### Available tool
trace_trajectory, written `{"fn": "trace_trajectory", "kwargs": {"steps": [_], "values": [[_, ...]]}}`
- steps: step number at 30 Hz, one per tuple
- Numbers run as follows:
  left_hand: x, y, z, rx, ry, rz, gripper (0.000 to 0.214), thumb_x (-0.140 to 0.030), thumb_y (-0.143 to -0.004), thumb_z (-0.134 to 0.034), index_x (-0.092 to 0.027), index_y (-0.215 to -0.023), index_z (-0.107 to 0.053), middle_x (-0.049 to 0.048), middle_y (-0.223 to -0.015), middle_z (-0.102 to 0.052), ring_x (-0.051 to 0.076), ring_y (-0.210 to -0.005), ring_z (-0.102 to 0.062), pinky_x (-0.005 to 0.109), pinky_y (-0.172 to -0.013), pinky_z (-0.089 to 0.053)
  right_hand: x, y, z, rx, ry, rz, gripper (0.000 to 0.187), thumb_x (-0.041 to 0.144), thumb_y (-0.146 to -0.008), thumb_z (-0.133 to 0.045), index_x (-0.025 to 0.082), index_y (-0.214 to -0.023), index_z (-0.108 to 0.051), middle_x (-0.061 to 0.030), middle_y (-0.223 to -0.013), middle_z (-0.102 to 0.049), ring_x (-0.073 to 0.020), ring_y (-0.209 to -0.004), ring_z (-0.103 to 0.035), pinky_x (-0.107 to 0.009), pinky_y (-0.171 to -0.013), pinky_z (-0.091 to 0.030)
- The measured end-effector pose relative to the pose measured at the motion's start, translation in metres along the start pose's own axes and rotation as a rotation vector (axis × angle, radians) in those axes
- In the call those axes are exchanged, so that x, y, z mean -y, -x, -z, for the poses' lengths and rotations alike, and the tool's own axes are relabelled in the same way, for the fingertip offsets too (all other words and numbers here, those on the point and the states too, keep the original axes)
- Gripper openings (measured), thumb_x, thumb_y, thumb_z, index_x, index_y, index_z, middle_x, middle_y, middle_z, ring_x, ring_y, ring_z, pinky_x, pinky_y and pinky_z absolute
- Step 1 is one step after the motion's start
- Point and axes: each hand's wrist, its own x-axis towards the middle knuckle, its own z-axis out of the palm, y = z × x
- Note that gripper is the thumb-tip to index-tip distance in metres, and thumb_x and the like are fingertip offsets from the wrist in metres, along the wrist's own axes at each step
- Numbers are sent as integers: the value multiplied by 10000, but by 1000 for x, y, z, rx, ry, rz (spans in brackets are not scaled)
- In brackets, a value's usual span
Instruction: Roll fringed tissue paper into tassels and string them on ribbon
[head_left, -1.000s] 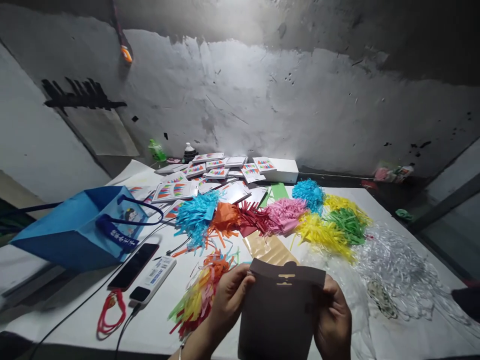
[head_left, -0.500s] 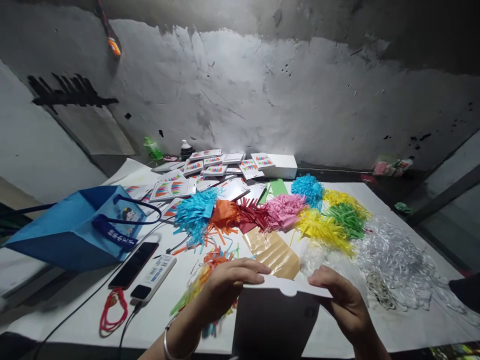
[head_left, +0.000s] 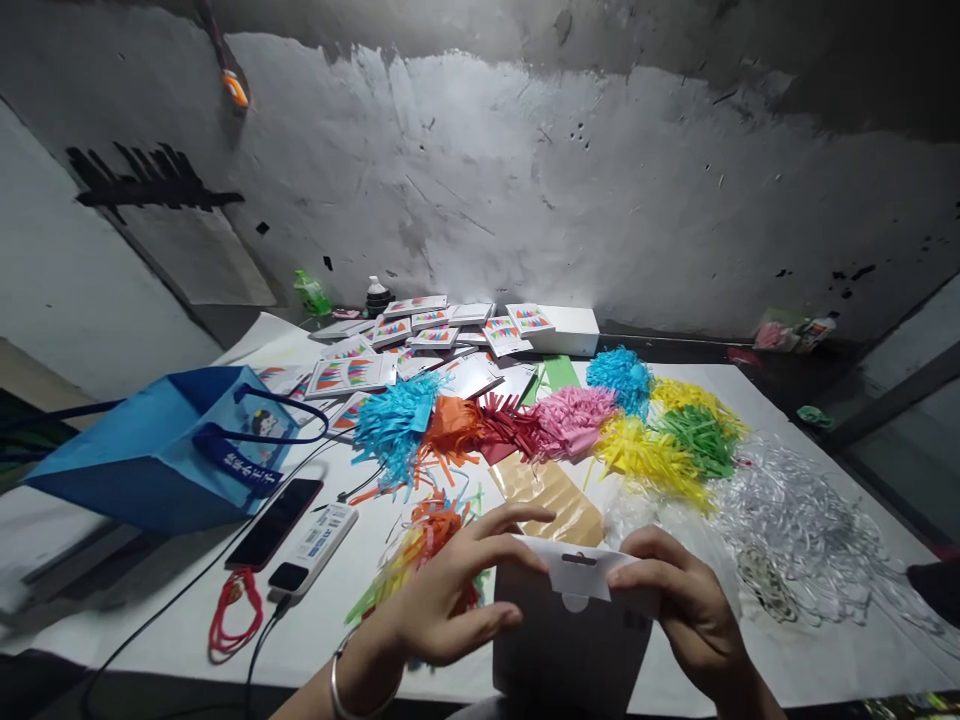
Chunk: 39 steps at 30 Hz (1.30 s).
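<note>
Close to me at the near edge of the table is a white cardboard box (head_left: 570, 650), upright, with a round-ended tongue and a hang-hole tab at its top. My left hand (head_left: 450, 585), with a silver bangle at the wrist, holds the box's upper left side, fingertips on the top edge and thumb near the front face. At the upper right corner, my right hand (head_left: 679, 600) grips the tab and edge between thumb and fingers. Behind the box lies a tan paper sheet in clear wrap (head_left: 551, 495). Tangled multicoloured paper strips (head_left: 427, 540) are partly hidden by my left hand.
Fringed paper tassels (head_left: 577, 420) in several colours cross the table's middle. Flat printed boxes (head_left: 431, 335) are piled behind. Silvery cords (head_left: 802, 520) lie right. A blue bag (head_left: 150, 450), a phone (head_left: 275, 523), a white cabled device (head_left: 315, 550) and red cord (head_left: 234, 615) are left.
The top flap has folded over, so the hang-hole tab now faces me. My left thumb has come forward in front of the box. The view has shifted slightly.
</note>
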Motion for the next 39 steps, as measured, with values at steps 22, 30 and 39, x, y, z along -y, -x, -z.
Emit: {"fn": "trace_trajectory", "kwargs": {"steps": [22, 30, 39], "values": [[5, -22, -18, -75, -290, 220, 145, -275, -964, -450, -206, -880, -546, 10, -763, -624, 158, -650, -555, 244, -609, -389, 9, -34, -25, 289, 245, -281, 89, 179, -911, -487, 220, -952, -554, 15, -816, -632, -141, -726, -586, -225, -646, -409], [3, -26, -19, 8, -383, 229, 175, -287, -974, -465, -205, -829, -518, 10, -745, -598, 172, -649, -537, 250, -585, -342, 5, -26, -32, 214, 227, -304, 136, 270, -941, -472, 205, -934, -592, 30, -730, -593, -117, -619, -516, -224, -579, -372], [8, -31, -17, 154, -353, 272, 257, -368, -1012, -402, -202, -848, -510, 14, -772, -594, 173, -686, -553, 248, -604, -366, 0, -16, -34, 239, 250, -339, 95, 250, -926, -420, 225, -874, -496, 47, -722, -529, -114, -623, -507, -221, -584, -347]]}}
